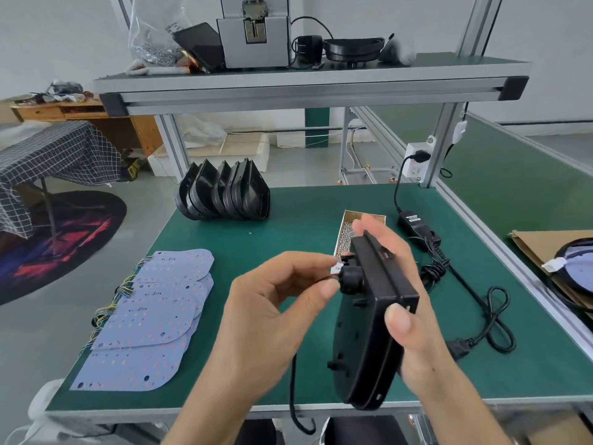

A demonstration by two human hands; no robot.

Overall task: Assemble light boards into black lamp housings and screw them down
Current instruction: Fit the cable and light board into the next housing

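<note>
Head view — lamp housing [369, 322] between right fingers [398, 319]

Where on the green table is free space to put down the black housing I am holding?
Bare mat lies between the light boards, the row of housings and the screw box. The right side is crowded: power adapter and coiled cable.

Right grip [407, 303] curled, thumb forward; left grip [276, 303] pinching with thumb and forefinger, wrists raised
</note>
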